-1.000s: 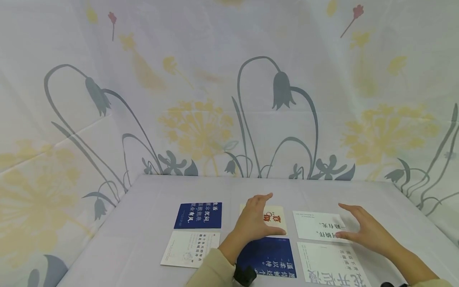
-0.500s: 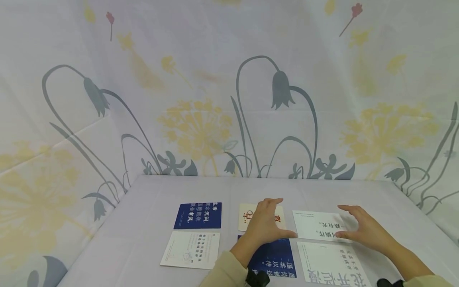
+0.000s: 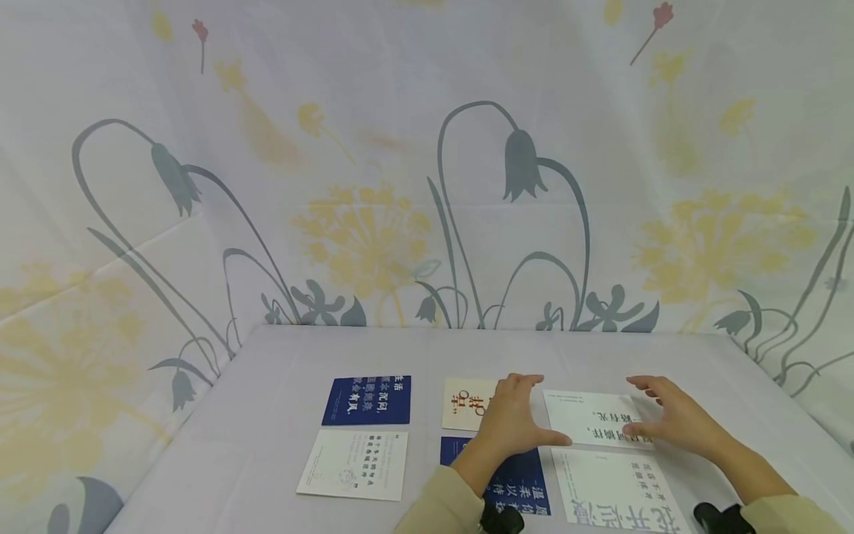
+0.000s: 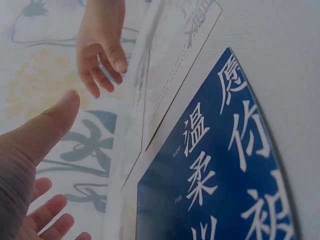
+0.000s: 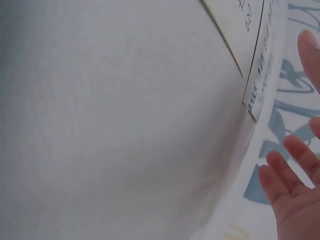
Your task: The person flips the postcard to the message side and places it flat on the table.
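My left hand hovers with thumb and fingers spread and nothing between them. It partly covers a cream card with red lettering and a dark blue card with white writing. My right hand is at the right end of a white card, its thumb over that card's edge. Thumb and fingers stand apart there too; whether the thumb touches the card cannot be told. Nearer lies another white card with large grey characters. In the left wrist view, the blue card lies flat below my hand.
On the left of the white table lie a blue card and, nearer, a white card with dark writing. A pale cloth wall printed with flowers rises behind the table.
My left hand has moved right and slightly nearer, from over the cream card toward the white card, uncovering more of the cream card's left side. My right hand has barely shifted. The cards have stayed put.
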Motion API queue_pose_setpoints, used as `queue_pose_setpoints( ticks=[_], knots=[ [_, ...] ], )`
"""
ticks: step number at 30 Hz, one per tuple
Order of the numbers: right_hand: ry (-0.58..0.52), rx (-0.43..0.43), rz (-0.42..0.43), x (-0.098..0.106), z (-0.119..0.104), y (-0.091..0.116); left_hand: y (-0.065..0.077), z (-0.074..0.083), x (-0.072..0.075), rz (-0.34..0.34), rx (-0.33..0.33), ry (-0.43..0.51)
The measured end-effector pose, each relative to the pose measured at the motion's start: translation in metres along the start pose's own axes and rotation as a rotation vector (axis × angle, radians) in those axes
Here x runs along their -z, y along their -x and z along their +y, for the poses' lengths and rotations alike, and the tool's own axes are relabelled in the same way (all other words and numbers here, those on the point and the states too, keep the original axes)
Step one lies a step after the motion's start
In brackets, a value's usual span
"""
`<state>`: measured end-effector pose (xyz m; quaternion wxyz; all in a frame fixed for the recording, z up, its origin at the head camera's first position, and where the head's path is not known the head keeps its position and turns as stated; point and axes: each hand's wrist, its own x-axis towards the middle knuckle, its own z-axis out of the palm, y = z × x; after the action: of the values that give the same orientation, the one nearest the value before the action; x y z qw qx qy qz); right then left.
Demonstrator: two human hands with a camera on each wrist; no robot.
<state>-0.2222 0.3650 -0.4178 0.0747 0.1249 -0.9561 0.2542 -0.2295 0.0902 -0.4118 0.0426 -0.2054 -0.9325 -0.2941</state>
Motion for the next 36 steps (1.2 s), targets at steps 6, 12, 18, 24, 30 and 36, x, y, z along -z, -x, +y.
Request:
queue_pose_setpoints(
  ticks=[6,12,18,24,30,36],
  knots=[
    [-0.01,-0.016,-0.023,0.001,0.003,-0.002,-0.007,0.003,-0.004,-0.008,0.007,-0.022],
    [-0.019,-0.023,-0.047,0.004,0.009,-0.003,-0.015,0.006,-0.008,-0.025,0.004,-0.013],
    [-0.008,-0.016,-0.063,0.002,0.014,-0.005,-0.021,0.008,-0.014,-0.045,0.02,-0.057],
    [-0.015,-0.031,-0.098,0.001,0.016,-0.006,-0.025,0.008,-0.018,-0.086,0.036,-0.075],
    [-0.02,-0.033,-0.122,0.0,0.019,-0.008,-0.029,0.0,-0.021,-0.115,0.046,-0.063],
    [-0.004,-0.036,-0.133,-0.002,0.019,-0.009,-0.032,-0.007,-0.024,-0.154,0.039,-0.057]
  ],
)
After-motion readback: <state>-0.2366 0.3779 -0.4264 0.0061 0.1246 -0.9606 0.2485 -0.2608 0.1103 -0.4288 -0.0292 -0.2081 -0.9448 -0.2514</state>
